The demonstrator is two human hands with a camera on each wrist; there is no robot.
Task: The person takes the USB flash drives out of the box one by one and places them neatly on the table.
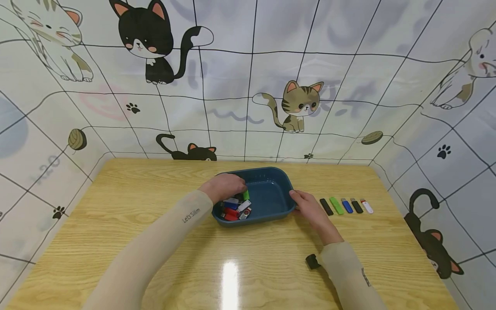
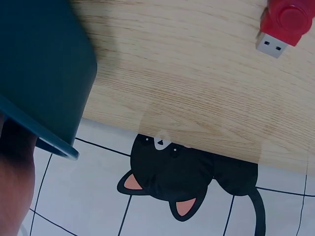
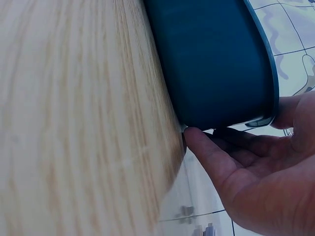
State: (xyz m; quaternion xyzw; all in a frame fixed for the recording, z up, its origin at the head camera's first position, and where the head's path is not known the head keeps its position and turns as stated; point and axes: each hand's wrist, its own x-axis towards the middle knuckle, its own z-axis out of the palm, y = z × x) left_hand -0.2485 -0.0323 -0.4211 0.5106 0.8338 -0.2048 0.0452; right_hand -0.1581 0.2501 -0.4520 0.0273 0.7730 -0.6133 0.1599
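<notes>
A dark blue plastic basin [image 1: 271,200] stands on the table, with several USB sticks [image 1: 231,211] heaped in its left end. My left hand [image 1: 224,186] reaches over the far left rim into it. Its fingertips are at a green USB stick [image 1: 246,195]; whether they pinch it is hidden. My right hand [image 1: 308,206] holds the basin's right end. In the right wrist view, the thumb lies at the rim and a finger [image 3: 206,150] touches low on the wall. A red USB stick [image 2: 285,24] shows at the left wrist view's corner.
To the right of the basin lies a row of several USB sticks: black [image 1: 326,206], green [image 1: 336,206], blue [image 1: 347,206], black [image 1: 356,206] and white with red [image 1: 366,206]. A black device [image 1: 312,261] is beside the right sleeve. Cat-print cloth [image 1: 232,86] surrounds the wooden table [image 1: 155,181].
</notes>
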